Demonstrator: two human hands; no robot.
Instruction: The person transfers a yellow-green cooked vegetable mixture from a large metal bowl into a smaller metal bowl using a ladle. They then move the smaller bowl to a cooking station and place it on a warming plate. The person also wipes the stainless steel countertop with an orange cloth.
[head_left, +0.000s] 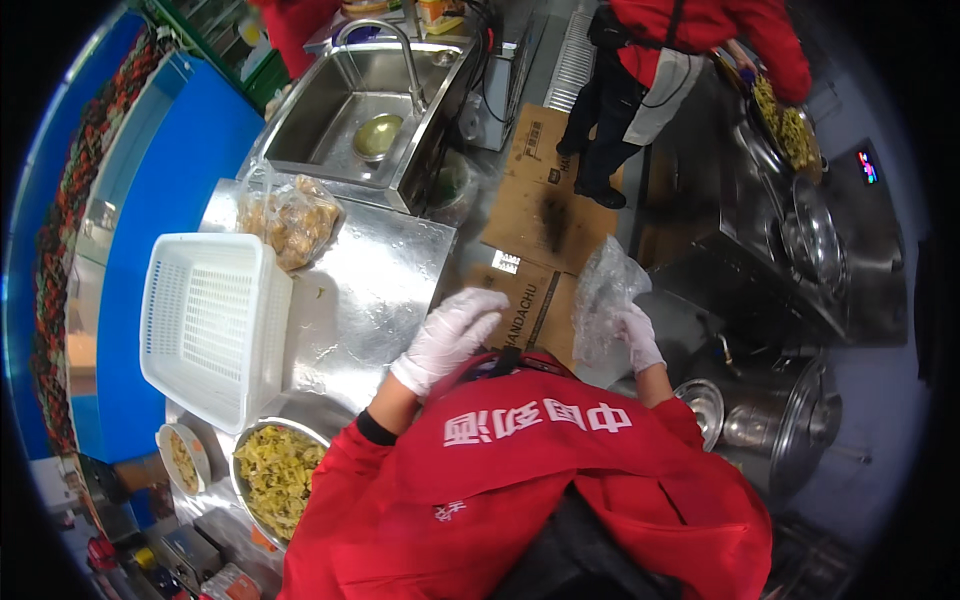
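A thin white glove covers my left hand, raised in front of my red apron beside the edge of the steel worktop; nothing shows in it. My right hand, gloved too, grips the lower side of a crumpled clear plastic bag above the floor. On the worktop lies a knotted clear bag of light-brown food pieces. Below it are white plastic baskets, one within the other. A steel bowl of chopped yellow-green vegetables and a small white bowl are near my left arm.
A steel sink with a faucet joins the worktop. Flattened cardboard covers the floor ahead. A co-worker in red stands at the stove counter, by a wok of vegetables. A large lidded steel pot stands at right.
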